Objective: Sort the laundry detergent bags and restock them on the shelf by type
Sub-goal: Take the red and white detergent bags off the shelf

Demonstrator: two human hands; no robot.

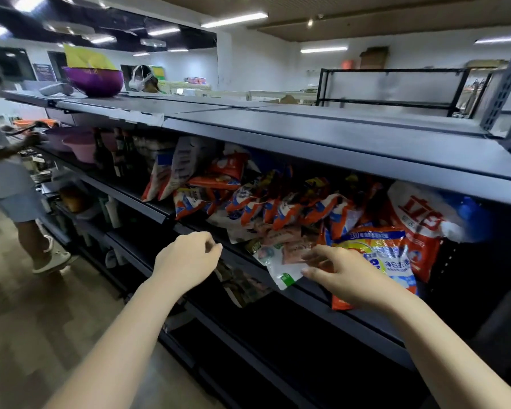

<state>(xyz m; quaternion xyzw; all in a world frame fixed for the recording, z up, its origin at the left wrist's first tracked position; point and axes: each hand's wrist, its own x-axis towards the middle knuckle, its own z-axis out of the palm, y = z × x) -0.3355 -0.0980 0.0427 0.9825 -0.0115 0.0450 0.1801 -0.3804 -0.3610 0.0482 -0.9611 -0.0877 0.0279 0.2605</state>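
A dark shelf (322,293) holds jumbled orange, blue and white bags (281,208). The left hand (186,258) hovers loosely curled, holding nothing; the right hand (345,276) spreads over a yellow-blue bag (390,255).

In front of you the shelf (307,137) is dark grey painted metal with a smooth, matt finish, and the perforated upright (505,84) at the upper right of the frame is the same metal. The detergent bags (278,202) in mid-frame are thin plastic film, glossy and crinkled. At upper left your purple bowl (93,79) looks like translucent, shiny plastic. The floor (27,305) at lower left looks like smooth, wood-toned boards.
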